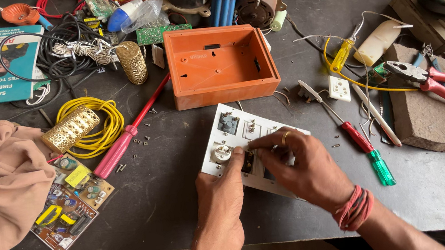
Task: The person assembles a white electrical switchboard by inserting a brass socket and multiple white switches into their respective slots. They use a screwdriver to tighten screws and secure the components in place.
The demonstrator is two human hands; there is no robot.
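**benchrat:** While both hands sit low in the middle of the frame, where's the white switch plate [235, 135]?

**wirenut:** Right under them, flat on the dark table [175, 203]. Left hand [222, 197] has its thumb pressed on the plate beside a round white socket [221, 153]; right hand [300, 166] has fingertips pinched narrow on a small dark part [247, 161] in the plate.

**benchrat:** Anything else close?

**wirenut:** Orange box [219, 64] just above the plate, open side up. Red-and-green screwdriver [361, 145] to the right, pink-handled screwdriver [123, 139] to the left, red pliers [435, 84] far right.
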